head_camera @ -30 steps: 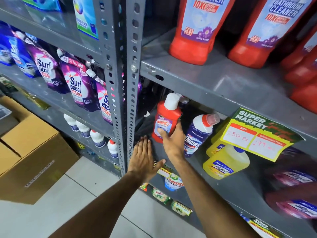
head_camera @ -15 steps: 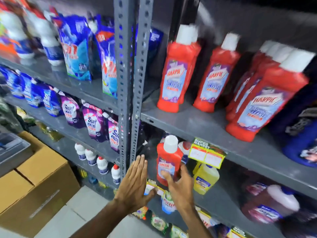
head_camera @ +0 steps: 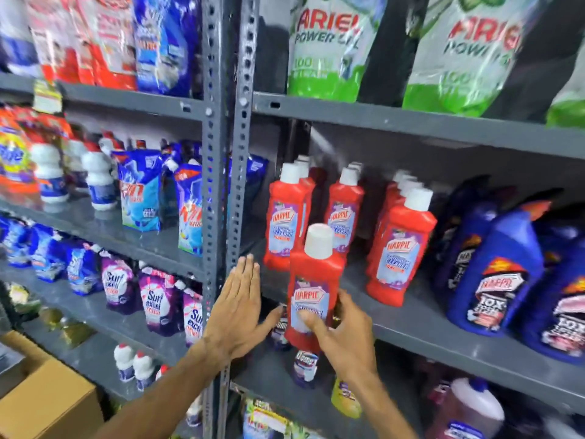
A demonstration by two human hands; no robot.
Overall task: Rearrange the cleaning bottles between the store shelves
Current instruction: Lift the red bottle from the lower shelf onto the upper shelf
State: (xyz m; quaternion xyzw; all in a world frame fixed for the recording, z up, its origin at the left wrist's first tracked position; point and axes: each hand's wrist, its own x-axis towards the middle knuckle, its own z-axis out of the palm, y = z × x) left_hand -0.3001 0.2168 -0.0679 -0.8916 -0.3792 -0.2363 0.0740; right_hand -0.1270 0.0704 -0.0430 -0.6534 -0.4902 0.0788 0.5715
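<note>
Now lifted from the lower shelf, the red Harpic bottle (head_camera: 313, 289) rises level with the front edge of the Harpic shelf (head_camera: 421, 331), gripped by the right hand (head_camera: 343, 335); the left hand (head_camera: 239, 307) stays flat, fingers spread.

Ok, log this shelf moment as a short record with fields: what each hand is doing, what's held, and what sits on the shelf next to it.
held item: red Harpic bottle, white cap, upright
right hand: gripping the bottle's lower body
left hand: open, fingers spread, holding nothing, beside the grey upright post
bottle position: in front of the middle shelf edge, not set down
shelf neighbours: rows of matching red Harpic bottles; blue Harpic bottles to the right
shelf above: green Ariel pouches
</note>
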